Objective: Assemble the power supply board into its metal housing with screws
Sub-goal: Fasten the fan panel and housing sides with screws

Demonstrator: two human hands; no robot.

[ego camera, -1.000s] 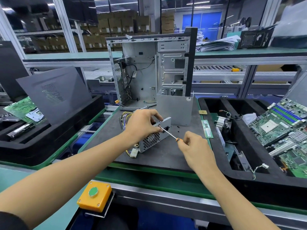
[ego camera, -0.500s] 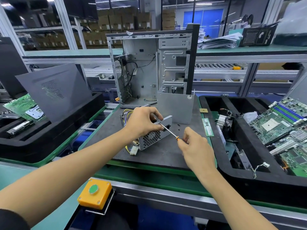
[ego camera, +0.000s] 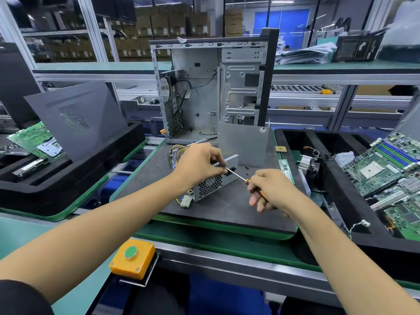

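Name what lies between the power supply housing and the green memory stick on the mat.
Head view: loose black screws on bare mat between power supply housing and memory stick.

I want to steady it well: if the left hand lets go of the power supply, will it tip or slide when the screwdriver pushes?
The power supply probably will not tip: it lies low and boxy on the mat. It may slide a little, being smooth metal. Its cable bundle looks floppy and would hardly hold it. The screwdriver pushes sideways, so the left hand helps.
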